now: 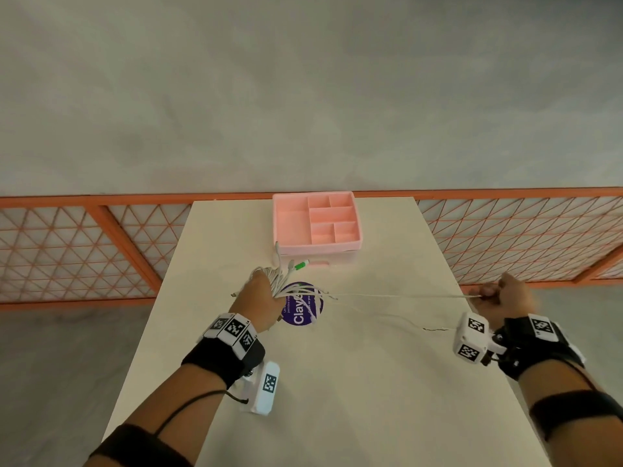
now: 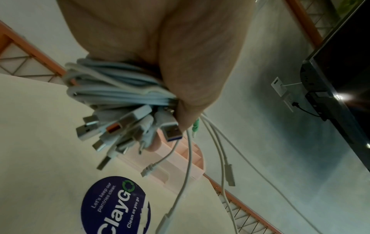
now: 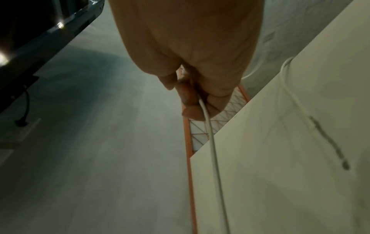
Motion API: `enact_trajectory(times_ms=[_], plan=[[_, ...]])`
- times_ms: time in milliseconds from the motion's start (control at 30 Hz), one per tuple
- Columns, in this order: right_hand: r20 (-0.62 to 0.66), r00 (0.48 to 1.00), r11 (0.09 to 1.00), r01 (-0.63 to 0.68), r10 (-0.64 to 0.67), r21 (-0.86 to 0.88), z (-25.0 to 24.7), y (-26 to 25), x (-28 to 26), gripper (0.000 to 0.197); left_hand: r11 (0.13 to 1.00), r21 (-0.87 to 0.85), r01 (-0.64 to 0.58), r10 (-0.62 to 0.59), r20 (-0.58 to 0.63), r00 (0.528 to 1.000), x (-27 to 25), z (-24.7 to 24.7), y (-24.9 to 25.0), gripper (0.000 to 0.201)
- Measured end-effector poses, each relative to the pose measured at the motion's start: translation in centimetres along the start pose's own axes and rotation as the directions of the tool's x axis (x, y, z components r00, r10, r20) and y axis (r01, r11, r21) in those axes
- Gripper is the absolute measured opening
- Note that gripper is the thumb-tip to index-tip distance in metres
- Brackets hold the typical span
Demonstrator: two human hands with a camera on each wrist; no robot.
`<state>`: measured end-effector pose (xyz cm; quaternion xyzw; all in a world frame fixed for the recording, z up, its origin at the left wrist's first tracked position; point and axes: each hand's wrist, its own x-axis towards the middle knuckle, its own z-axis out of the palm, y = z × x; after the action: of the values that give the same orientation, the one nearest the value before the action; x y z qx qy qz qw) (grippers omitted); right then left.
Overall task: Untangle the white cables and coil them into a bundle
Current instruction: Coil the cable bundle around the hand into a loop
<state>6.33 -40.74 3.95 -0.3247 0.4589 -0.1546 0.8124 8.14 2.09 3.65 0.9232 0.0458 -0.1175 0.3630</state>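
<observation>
My left hand [image 1: 258, 299] grips a coiled bundle of white cables [image 1: 274, 276] above the cream table [image 1: 337, 382]. In the left wrist view the coil [image 2: 112, 88] passes through my fist, and several USB plugs [image 2: 120, 126] stick out below the fingers. One white cable [image 1: 397, 294] runs taut from the bundle to the right. My right hand [image 1: 502, 293] pinches that cable [image 3: 210, 134] past the table's right edge. A loose cable end [image 3: 328, 142] lies on the table near the right wrist.
A pink compartment tray [image 1: 290, 224] stands at the far middle of the table. A round purple sticker [image 1: 301, 316] lies flat under the bundle. An orange lattice railing [image 1: 84, 244] runs behind the table. A dark screen [image 2: 340, 71] hangs on the wall.
</observation>
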Motion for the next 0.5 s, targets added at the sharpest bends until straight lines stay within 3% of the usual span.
enact_trajectory(times_ms=[67, 133, 200, 267, 333, 367, 400, 433, 467, 500], plan=[[-0.009, 1.0, 0.998, 0.017, -0.017, -0.056, -0.4, 0.4, -0.6, 0.032, 1.0, 0.018, -0.009, 0.009, 0.019, 1.0, -0.1, 0.2, 0.5, 0.028], [-0.003, 1.0, 0.974, 0.027, -0.028, -0.223, -1.2, 1.4, -0.6, 0.029, 0.998, 0.048, -0.033, 0.031, 0.037, 0.999, -0.3, 0.5, 1.1, 0.023], [-0.009, 0.999, 0.894, 0.031, -0.039, -0.447, -1.7, 2.5, -0.9, 0.022, 0.996, 0.07, -0.06, 0.056, 0.063, 0.996, -0.6, 0.7, 1.7, 0.02], [0.038, 0.992, 0.693, 0.11, -0.118, -0.713, -1.3, 3.1, -1.5, 0.014, 0.994, 0.071, -0.078, 0.07, 0.1, 0.992, -0.8, 0.8, 2.2, 0.022], [0.189, 0.935, 0.427, 0.309, -0.302, -0.85, 0.0, 4.0, -2.0, 0.048, 0.994, 0.066, -0.092, 0.082, 0.144, 0.986, -0.9, 0.9, 2.7, 0.026], [0.328, 0.856, 0.341, 0.471, -0.4, -0.813, 1.2, 4.7, -3.7, 0.055, 0.994, 0.059, -0.097, 0.087, 0.165, 0.982, -1.0, 1.0, 3.0, 0.026], [0.485, 0.743, 0.289, 0.642, -0.46, -0.71, 2.5, 5.8, -5.9, 0.055, 0.994, 0.049, -0.1, 0.09, 0.185, 0.979, -1.0, 1.2, 3.3, 0.025], [0.656, 0.591, 0.202, 0.795, -0.469, -0.572, 3.4, 7.0, -7.9, 0.055, 0.994, 0.036, -0.104, 0.095, 0.2, 0.975, -1.1, 1.3, 3.7, 0.023], [0.81, 0.434, 0.093, 0.896, -0.394, -0.434, 4.5, 8.2, -10.0, 0.059, 0.994, 0.024, -0.11, 0.103, 0.211, 0.972, -1.2, 1.4, 4.1, 0.02], [0.909, 0.333, 0.01, 0.94, -0.252, -0.341, 5.5, 9.3, -12.1, 0.067, 0.993, 0.009, -0.119, 0.114, 0.217, 0.969, -1.3, 1.6, 4.6, 0.016]])
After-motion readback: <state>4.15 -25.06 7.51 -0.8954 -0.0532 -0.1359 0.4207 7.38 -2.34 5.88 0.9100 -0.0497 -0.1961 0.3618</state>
